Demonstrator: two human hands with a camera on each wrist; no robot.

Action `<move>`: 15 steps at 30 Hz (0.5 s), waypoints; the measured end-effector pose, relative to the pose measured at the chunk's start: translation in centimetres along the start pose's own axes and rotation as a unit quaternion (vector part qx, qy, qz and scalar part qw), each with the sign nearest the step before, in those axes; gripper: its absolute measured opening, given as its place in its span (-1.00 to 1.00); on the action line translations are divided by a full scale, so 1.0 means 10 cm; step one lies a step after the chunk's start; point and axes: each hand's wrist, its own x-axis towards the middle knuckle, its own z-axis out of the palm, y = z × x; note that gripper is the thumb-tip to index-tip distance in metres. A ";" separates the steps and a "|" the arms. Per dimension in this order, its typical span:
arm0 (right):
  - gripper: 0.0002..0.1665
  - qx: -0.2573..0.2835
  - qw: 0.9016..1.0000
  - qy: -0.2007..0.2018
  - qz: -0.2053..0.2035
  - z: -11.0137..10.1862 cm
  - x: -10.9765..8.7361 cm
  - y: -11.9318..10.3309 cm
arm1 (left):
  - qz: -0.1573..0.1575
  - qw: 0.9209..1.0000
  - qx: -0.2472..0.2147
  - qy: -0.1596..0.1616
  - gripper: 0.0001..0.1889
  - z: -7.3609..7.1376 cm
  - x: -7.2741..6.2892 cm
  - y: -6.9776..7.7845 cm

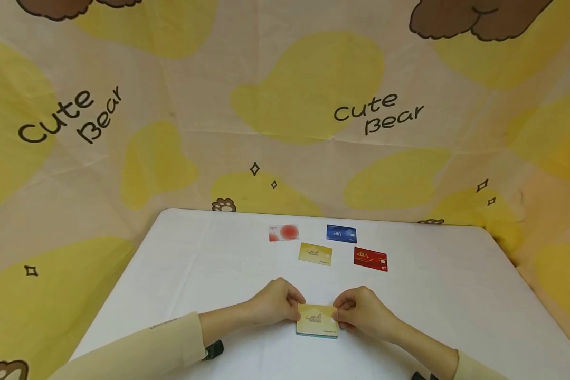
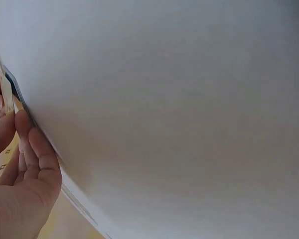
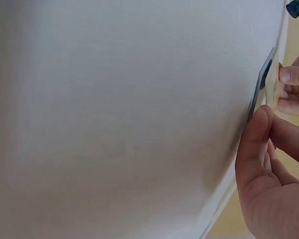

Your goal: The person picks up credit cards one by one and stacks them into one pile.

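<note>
A gold card [image 1: 316, 319] lies over a small stack of cards [image 1: 317, 336], whose blue-green edge shows at the front, near the table's front. My left hand [image 1: 276, 302] pinches the gold card's left side between thumb and fingers. On its right side my right hand [image 1: 367, 315] pinches the same card. Both wrist views show the gold card [image 2: 7, 94] tilted slightly apart from the darker cards beneath [image 3: 259, 87]. How many cards are in the stack cannot be told.
Farther back on the white table [image 1: 209, 258] lie a white card with a red circle [image 1: 283, 233], a blue VIP card [image 1: 341, 234], another gold card [image 1: 315, 254] and a red VIP card [image 1: 370, 259]. A yellow-patterned cloth [image 1: 285, 116] hangs behind.
</note>
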 end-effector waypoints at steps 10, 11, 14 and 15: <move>-0.90 -0.041 0.999 0.000 -0.017 0.03 0.00 0.01 | -0.002 1.000 0.027 0.002 -0.74 0.05 0.01 0.04; -0.90 -0.046 0.999 -0.001 -0.017 0.03 0.00 0.01 | -0.004 1.000 0.027 0.004 -0.74 0.05 0.02 0.04; -0.89 -0.052 0.998 0.000 -0.022 0.03 0.00 0.01 | -0.011 0.999 0.031 0.003 -0.75 0.06 0.02 0.05; -0.88 -0.054 0.998 0.000 -0.025 0.03 0.00 0.01 | -0.010 0.999 0.036 0.003 -0.76 0.06 0.03 0.05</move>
